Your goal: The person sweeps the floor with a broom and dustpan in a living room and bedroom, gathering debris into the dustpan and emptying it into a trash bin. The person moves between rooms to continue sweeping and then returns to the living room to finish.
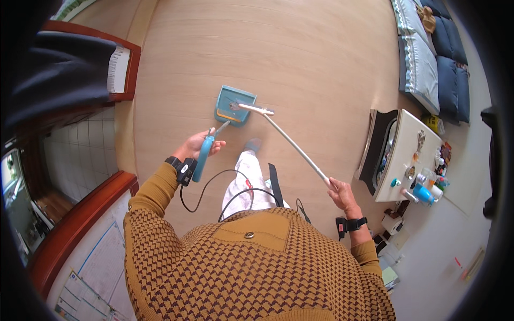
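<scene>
My left hand (194, 146) is closed around the blue handle (202, 160) of a long-handled dustpan. The pan (224, 99) rests on the floor ahead of me, with some grey debris in it. My right hand (343, 195) grips the upper end of a white broom pole (297, 147), which slants down toward the left. The broom head (257, 109) lies over the right part of the pan; its bristles are hard to make out.
A white table (391, 182) with cups and bottles stands at the right, a blue sofa (425, 75) beyond it. At the left are a wooden door frame (80, 224) and a dark curtain (64, 67). A black cable (201, 198) loops from my left wrist. My foot (253, 144) is near the pan.
</scene>
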Available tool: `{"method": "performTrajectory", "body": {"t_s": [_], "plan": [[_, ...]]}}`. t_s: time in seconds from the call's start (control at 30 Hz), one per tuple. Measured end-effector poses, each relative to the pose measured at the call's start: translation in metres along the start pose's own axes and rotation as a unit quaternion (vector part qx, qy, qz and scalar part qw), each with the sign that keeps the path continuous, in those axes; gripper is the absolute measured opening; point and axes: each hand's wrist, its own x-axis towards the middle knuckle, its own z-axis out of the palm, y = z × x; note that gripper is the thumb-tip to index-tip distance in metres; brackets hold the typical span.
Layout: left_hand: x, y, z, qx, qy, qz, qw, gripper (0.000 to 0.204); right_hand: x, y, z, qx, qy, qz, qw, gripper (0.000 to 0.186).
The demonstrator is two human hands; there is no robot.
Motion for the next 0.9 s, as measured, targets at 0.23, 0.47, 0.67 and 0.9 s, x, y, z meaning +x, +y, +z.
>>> {"method": "performTrajectory", "body": {"t_s": [0.23,0.47,0.67,0.9], "plan": [[0.034,-0.018,0.008,0.043,0.117,-0.043,0.991,0.018,-0.056,0.003,0.019,0.095,-0.022,0.095,0.991,0.046],[0.039,-0.044,0.011,0.172,0.071,-0.128,0.974,0.020,-0.135,0.025,0.056,0.218,0.056,0.134,0.965,0.049],[0.044,-0.078,0.051,0.363,0.157,-0.106,0.912,0.022,-0.240,0.053,0.091,0.274,0.137,0.187,0.933,0.049],[0.067,-0.109,0.125,0.534,-0.117,-0.105,0.831,0.043,-0.370,0.082,0.147,0.339,0.257,0.274,0.863,0.042]]}}
